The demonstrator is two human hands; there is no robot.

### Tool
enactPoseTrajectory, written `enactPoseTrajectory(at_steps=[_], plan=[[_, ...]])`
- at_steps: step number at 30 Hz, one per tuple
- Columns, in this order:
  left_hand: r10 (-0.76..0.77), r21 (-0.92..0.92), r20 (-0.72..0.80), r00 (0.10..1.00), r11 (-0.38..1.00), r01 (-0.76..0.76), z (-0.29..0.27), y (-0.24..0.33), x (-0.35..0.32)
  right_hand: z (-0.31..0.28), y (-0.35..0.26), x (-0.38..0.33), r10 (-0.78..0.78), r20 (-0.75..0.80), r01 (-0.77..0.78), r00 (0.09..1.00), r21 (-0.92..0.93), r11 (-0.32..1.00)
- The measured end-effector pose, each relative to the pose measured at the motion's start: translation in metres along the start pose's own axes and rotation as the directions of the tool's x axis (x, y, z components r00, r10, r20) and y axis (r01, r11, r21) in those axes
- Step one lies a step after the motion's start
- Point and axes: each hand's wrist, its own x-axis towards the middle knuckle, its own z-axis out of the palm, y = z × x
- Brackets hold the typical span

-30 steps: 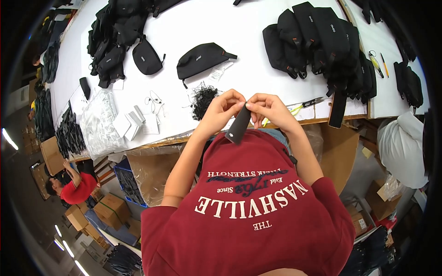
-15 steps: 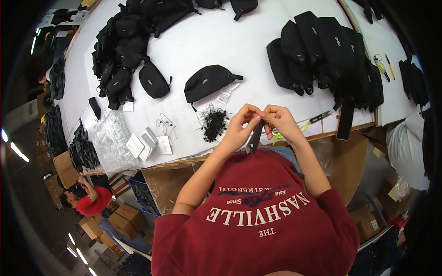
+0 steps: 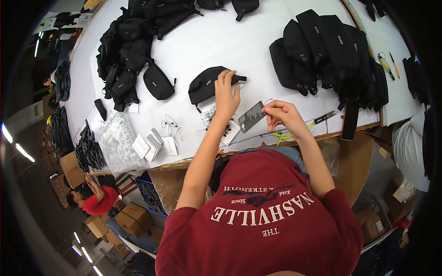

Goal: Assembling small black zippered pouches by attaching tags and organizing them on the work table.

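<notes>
My left hand [image 3: 225, 96] reaches over the black zip pouch [image 3: 205, 87], fingers stretched out and touching its right end near the strap tab. Its thumb stands apart, and the hand grips nothing. In a pinch, my right hand [image 3: 283, 116] holds a dark rectangular hang tag [image 3: 251, 117] by its thin cord at the upper right corner. The tag hangs tilted, its shiny face toward me. Below my left wrist lies a heap of black cords [image 3: 225, 131], partly hidden by the forearm. A white printed slip [image 3: 231, 133] lies beside the heap.
Black pouches pile up at the left [image 3: 131, 55] and right [image 3: 329, 50] of the white table [image 3: 221, 41]. A clear plastic bag [image 3: 120, 142], white cards [image 3: 148, 145] and loose cords [image 3: 171, 124] lie front left. Yellow-handled snips [image 3: 317, 119] rest by the front edge. A co-worker [image 3: 99, 198] is at far left.
My left hand has let go of the tag and moved up and left onto the pouch. The tag, folded or edge-on before between both hands, now hangs flat-faced from my right hand.
</notes>
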Motion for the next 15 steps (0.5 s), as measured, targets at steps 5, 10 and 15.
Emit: enactPoseTrajectory(at_steps=[5, 10, 15], plan=[[0.06, 0.234, 0.068, 0.996, 0.969, -0.075, 0.016, -0.027, 0.006, 0.002, 0.003, -0.008, -0.031, -0.023, 0.03, 0.999, -0.024, 0.999], [0.161, 0.003, -0.051, 0.986, 0.987, -0.161, -0.014, -0.002, -0.017, 0.008, 0.014, -0.007, -0.108, -0.137, 0.099, 0.985, -0.072, 0.993], [0.051, -0.161, -0.199, 0.979, 0.983, -0.084, -0.05, 0.042, -0.067, 0.032, 0.02, -0.003, -0.213, -0.195, 0.161, 0.957, -0.252, 0.954]])
